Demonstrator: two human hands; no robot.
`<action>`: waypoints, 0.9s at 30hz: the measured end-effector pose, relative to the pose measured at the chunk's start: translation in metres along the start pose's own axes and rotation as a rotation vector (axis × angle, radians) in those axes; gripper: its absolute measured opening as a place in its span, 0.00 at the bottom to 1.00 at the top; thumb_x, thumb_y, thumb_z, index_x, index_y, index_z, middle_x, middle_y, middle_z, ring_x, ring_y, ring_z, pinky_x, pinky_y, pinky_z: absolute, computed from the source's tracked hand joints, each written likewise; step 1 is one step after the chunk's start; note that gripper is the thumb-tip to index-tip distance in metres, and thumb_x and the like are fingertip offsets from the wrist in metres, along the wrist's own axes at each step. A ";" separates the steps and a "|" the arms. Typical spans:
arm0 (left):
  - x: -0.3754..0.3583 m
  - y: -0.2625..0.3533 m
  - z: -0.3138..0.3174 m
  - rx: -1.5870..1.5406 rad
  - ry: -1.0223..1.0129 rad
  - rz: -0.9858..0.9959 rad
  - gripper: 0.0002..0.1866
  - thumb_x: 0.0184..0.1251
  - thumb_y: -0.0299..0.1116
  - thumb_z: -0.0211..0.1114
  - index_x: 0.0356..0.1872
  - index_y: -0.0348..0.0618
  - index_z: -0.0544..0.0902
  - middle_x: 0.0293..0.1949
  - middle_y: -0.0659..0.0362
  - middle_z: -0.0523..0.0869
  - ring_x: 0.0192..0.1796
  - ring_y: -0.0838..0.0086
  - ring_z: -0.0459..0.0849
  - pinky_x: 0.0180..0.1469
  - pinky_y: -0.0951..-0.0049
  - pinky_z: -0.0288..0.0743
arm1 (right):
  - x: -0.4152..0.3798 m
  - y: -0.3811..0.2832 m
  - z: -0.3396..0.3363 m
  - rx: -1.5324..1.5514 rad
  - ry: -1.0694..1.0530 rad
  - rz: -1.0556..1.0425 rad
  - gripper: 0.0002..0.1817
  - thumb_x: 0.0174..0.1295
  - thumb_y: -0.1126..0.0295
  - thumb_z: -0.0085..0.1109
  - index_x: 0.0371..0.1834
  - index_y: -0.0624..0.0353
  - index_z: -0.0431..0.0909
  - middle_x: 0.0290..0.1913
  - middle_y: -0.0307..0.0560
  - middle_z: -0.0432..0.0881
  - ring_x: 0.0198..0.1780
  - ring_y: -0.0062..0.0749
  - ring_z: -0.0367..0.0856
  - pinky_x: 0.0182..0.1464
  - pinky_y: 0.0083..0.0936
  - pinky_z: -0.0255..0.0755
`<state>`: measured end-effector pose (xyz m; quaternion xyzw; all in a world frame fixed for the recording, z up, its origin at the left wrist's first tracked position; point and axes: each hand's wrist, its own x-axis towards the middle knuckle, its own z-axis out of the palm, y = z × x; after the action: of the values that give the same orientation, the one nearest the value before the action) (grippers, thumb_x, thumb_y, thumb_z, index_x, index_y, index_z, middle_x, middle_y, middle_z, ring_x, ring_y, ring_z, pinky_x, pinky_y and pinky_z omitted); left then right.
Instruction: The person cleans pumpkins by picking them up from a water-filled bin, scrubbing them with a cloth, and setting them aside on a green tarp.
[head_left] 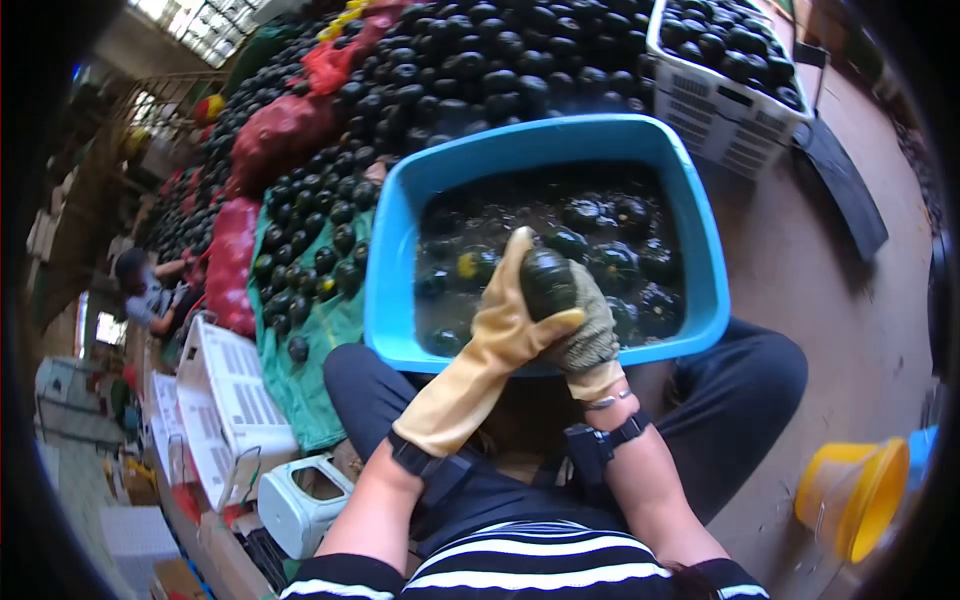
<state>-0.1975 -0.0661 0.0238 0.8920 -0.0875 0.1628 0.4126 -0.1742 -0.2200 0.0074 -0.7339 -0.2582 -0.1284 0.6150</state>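
A dark green squash [548,283] is held between my two hands, above the near side of a blue basin [390,270]. My left hand [500,315], in a long cream rubber glove, closes on it from the left, with the thumb across its lower end. On the other side my right hand [592,325] grips it in a grey-green textured glove with a cream cuff. Murky water fills the basin, and several wet squashes [613,262] sit partly under the surface. A yellow patch [468,265] shows on one of them.
A large heap of squashes [470,65] lies beyond the basin. A white crate [715,115] of them stands at the back right. Left are red net sacks [233,265], green netting [300,390], a white crate [235,400] and another person [155,300]. A yellow bucket [850,495] is at right.
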 end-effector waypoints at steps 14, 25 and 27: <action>-0.009 0.003 -0.037 -0.891 -0.296 -0.626 0.55 0.56 0.39 0.84 0.82 0.36 0.62 0.67 0.52 0.81 0.67 0.67 0.80 0.71 0.63 0.74 | 0.018 0.004 -0.015 -0.189 -0.149 -0.201 0.19 0.52 0.59 0.73 0.47 0.52 0.86 0.47 0.48 0.85 0.52 0.52 0.85 0.56 0.42 0.79; 0.015 -0.002 -0.010 -0.675 -0.070 -0.651 0.17 0.85 0.35 0.56 0.48 0.38 0.92 0.46 0.61 0.92 0.50 0.78 0.86 0.56 0.77 0.76 | 0.025 0.020 -0.001 -0.202 -0.334 -0.259 0.19 0.43 0.66 0.75 0.40 0.58 0.85 0.40 0.54 0.85 0.44 0.54 0.86 0.52 0.41 0.80; 0.024 0.008 -0.019 -0.581 -0.128 -0.558 0.17 0.84 0.35 0.57 0.48 0.37 0.92 0.46 0.61 0.92 0.49 0.79 0.86 0.55 0.77 0.76 | 0.019 0.013 -0.014 -0.156 -0.273 -0.043 0.34 0.39 0.64 0.82 0.55 0.59 0.83 0.47 0.55 0.88 0.54 0.60 0.86 0.63 0.40 0.79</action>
<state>-0.1820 -0.0579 0.0496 0.7361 0.0901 -0.0427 0.6694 -0.1496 -0.2306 0.0094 -0.7844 -0.3442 -0.0601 0.5125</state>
